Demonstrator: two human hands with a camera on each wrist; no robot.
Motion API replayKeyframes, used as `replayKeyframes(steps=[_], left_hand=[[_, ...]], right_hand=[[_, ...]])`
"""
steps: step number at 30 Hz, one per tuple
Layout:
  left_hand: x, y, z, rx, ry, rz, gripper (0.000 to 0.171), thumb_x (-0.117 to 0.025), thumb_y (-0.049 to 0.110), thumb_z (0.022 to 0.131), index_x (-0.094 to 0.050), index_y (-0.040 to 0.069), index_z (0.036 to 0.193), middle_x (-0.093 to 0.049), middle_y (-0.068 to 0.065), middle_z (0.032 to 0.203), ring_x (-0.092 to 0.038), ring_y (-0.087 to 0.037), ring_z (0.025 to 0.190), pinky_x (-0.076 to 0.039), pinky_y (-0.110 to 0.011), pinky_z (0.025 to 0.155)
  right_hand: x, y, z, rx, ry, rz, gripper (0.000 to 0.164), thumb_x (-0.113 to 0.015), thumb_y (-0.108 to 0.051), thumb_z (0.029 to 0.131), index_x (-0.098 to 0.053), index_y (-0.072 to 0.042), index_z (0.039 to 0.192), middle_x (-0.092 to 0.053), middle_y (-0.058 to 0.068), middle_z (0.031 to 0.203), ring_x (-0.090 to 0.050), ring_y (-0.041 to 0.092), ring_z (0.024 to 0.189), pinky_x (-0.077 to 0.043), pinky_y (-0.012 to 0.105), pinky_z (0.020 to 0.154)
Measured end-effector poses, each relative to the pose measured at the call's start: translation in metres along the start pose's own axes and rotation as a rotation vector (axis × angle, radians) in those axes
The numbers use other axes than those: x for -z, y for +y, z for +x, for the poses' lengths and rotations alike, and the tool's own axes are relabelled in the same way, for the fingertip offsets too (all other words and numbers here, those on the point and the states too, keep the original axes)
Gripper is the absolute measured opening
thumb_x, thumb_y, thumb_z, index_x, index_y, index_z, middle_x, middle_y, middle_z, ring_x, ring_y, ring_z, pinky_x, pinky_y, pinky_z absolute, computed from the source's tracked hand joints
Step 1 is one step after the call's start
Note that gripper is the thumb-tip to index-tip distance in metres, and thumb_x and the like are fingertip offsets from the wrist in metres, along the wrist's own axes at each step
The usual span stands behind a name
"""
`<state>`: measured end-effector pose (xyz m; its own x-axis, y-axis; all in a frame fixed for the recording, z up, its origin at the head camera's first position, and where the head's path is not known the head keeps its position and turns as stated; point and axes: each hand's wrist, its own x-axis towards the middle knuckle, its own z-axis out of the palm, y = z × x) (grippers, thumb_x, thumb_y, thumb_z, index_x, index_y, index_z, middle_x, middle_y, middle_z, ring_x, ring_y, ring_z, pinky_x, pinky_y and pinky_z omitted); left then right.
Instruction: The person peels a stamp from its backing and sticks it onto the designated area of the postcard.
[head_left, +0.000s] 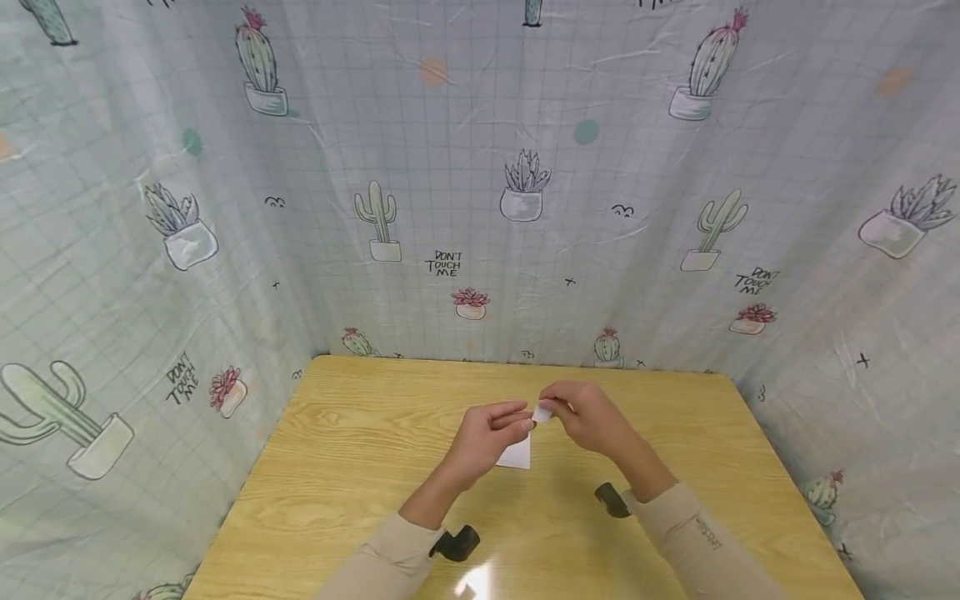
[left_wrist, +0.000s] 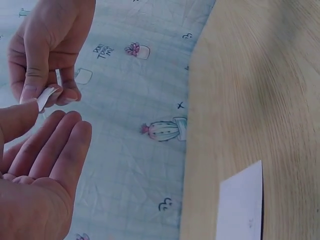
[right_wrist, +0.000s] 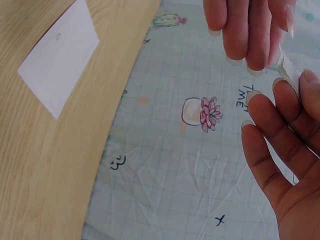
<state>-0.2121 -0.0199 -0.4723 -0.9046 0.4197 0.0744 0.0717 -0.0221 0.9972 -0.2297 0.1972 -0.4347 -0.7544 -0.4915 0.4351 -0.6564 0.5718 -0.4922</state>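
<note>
Thin, jagged-edged white slip [right_wrist: 288, 71] in pinching right hand [head_left: 590, 415]; loose, straight-fingered left hand [head_left: 482, 435] alongside.

The site appears to be a screened-off booth; the wider building cannot be determined. A pale grey-blue, grid-patterned hanging curtain [head_left: 457, 108] printed with potted cacti [head_left: 380, 218] bounds three sides of a rectangular, yellow wood-grain desk [head_left: 360, 433].

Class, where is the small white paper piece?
In the head view, right of centre, the small white paper piece is pinched in the right hand, beside the left hand.
</note>
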Motion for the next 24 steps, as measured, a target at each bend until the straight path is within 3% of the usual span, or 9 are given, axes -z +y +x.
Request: replayKeyframes(steps=[12, 18, 24], left_hand=[[-0.0015, 0.0049, 0.0013, -0.01, 0.005, -0.037, 0.039, -0.064, 0.009, 0.104, -0.062, -0.009, 0.138, -0.068, -0.03, 0.132, -0.071, -0.038, 0.121, -0.061, -0.033, 0.097], [-0.0032, 0.0072, 0.0009, -0.02, -0.002, -0.037, 0.034, -0.064, 0.01, 0.103, -0.067, -0.007, 0.133, -0.069, -0.027, 0.133, -0.073, -0.036, 0.118, -0.062, -0.033, 0.095], [-0.0069, 0.0041, 0.0008, -0.008, 0.055, -0.031, 0.032, -0.067, 0.011, 0.102, -0.069, -0.006, 0.13, -0.074, -0.025, 0.124, -0.075, -0.033, 0.114, -0.063, -0.032, 0.093]], right_hand=[[0.0, -0.0035, 0.0015, 0.082, 0.014, 0.004, 0.01, -0.069, 0.0, 0.097, -0.075, -0.006, 0.092, -0.074, 0.001, 0.083, -0.054, 0.0, 0.07, -0.051, 0.021, 0.062], [0.0001, -0.0077, 0.002, 0.065, 0.015, -0.008, 0.01, -0.069, -0.002, 0.097, -0.076, -0.007, 0.093, -0.074, 0.001, 0.084, -0.054, 0.003, 0.07, -0.052, 0.021, 0.063], [-0.0085, -0.0067, -0.0016, 0.145, 0.145, -0.085, 0.01, -0.076, 0.001, 0.091, -0.075, -0.007, 0.098, -0.074, 0.003, 0.092, -0.061, 0.008, 0.074, -0.056, 0.024, 0.065]])
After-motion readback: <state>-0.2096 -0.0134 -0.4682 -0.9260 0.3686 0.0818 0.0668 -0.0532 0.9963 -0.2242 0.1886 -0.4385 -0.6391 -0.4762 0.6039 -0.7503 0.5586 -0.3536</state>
